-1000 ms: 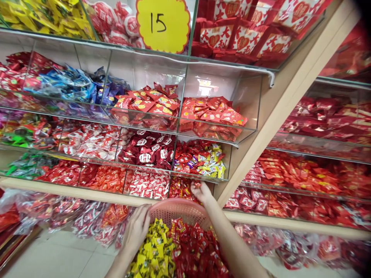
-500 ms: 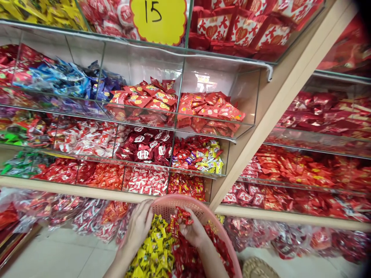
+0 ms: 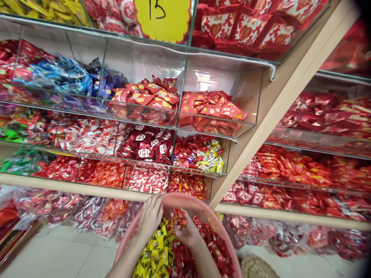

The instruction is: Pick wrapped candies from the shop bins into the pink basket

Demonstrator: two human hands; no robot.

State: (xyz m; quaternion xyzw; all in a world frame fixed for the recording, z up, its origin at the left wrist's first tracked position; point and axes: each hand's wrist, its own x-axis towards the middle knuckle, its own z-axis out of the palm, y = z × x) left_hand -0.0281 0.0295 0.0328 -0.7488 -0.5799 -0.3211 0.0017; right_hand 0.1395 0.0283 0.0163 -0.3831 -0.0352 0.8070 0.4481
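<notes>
Right grip [image 3: 187,231] — loosely cupped

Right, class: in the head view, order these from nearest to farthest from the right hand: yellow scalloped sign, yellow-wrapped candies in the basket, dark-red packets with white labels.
From the right hand:
1. Yellow-wrapped candies, left side of the pink perforated basket.
2. Dark-red packets with white labels, beyond the basket, leftward.
3. Yellow scalloped sign, top edge.

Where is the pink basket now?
In the head view, the basket is at bottom centre, in front of the shelves, with the left hand at its rim.
</notes>
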